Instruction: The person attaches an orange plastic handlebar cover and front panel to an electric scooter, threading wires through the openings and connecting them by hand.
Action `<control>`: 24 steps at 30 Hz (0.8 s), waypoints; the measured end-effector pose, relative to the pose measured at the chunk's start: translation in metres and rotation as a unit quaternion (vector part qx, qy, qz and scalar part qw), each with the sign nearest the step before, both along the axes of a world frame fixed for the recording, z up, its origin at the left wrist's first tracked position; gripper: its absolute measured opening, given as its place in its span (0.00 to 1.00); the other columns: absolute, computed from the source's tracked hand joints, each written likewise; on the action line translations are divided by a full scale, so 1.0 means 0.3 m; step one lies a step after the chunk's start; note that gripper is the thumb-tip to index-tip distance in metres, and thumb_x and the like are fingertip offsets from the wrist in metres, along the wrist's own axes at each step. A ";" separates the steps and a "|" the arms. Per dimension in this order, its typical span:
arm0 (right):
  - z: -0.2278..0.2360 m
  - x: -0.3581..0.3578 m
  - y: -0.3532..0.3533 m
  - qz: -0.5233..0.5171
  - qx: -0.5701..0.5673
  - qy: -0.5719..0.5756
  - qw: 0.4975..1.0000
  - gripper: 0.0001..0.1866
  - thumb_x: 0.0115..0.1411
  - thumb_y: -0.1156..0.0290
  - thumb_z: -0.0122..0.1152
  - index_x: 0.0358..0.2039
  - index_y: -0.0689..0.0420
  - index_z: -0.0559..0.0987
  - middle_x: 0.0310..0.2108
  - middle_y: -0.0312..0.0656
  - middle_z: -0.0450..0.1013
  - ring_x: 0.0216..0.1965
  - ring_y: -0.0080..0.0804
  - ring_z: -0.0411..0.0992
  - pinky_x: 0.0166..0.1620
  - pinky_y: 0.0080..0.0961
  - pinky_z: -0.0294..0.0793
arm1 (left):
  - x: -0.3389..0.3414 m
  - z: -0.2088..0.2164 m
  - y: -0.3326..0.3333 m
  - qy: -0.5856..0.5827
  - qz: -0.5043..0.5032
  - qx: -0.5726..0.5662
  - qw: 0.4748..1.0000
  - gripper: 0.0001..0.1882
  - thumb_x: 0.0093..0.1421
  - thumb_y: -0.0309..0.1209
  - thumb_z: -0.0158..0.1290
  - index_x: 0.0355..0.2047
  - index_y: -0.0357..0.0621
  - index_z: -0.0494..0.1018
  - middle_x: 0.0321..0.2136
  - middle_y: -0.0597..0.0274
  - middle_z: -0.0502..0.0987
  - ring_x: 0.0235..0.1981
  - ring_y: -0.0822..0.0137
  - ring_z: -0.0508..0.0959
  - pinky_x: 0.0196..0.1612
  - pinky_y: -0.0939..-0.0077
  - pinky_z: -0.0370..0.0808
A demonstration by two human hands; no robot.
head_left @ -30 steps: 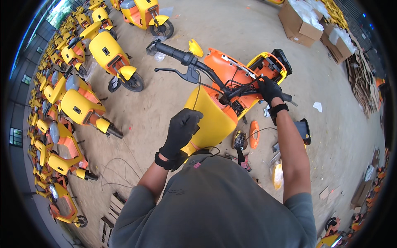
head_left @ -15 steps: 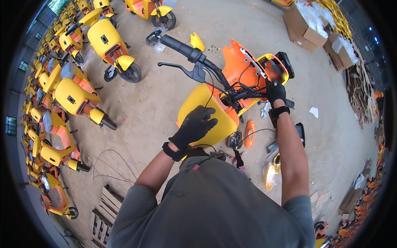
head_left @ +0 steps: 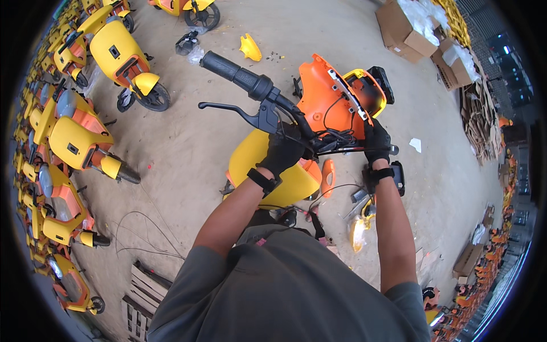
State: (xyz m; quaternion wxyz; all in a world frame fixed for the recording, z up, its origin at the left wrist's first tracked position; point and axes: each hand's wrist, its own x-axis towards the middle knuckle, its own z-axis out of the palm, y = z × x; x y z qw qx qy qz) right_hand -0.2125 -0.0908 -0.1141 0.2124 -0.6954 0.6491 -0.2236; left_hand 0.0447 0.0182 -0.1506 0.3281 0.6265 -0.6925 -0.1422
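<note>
The bare black handlebar of a yellow and orange scooter crosses in front of me. Its rubber grip and brake lever point to the upper left. My left hand, in a black glove, is closed against the bar beside the lever mount; its fingertips and whatever they hold are hidden. My right hand, gloved too, wraps the bar's right side, next to the orange front panel. Loose black cables bunch between my hands. Below lies the yellow body cover.
Rows of yellow scooters stand at left. Cardboard boxes with plastic wrap are at the far right. On the floor lie a yellow part, an orange trim piece and a wooden pallet.
My left hand has moved up and right from above the yellow cover to the handlebar. My right hand has come slightly lower. The whole view has shifted a little.
</note>
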 end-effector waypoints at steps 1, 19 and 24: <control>0.011 -0.007 0.007 0.003 -0.018 0.019 1.000 0.19 0.62 0.59 0.51 0.50 0.54 0.75 0.42 0.54 0.75 0.44 0.49 0.74 0.46 0.39 0.72 | -0.007 0.003 -0.015 -0.016 -0.023 0.034 0.999 0.10 0.55 0.36 0.55 0.34 0.46 0.78 0.32 0.57 0.78 0.36 0.55 0.76 0.39 0.59 0.71; 0.096 0.048 0.064 0.003 0.003 -0.035 0.999 0.17 0.65 0.64 0.49 0.50 0.58 0.74 0.31 0.47 0.76 0.29 0.33 0.75 0.35 0.29 0.74 | 0.077 0.038 -0.040 0.682 -0.195 0.185 0.680 0.20 0.62 0.37 0.52 0.49 0.37 0.72 0.47 0.54 0.76 0.50 0.63 0.75 0.55 0.68 0.70; 0.076 0.036 0.061 0.008 -0.002 -0.033 0.999 0.17 0.65 0.64 0.48 0.50 0.58 0.74 0.34 0.48 0.76 0.31 0.33 0.75 0.36 0.29 0.74 | 0.072 0.008 -0.053 0.720 -0.240 0.179 0.625 0.28 0.63 0.41 0.50 0.57 0.34 0.64 0.51 0.50 0.72 0.53 0.60 0.73 0.58 0.66 0.69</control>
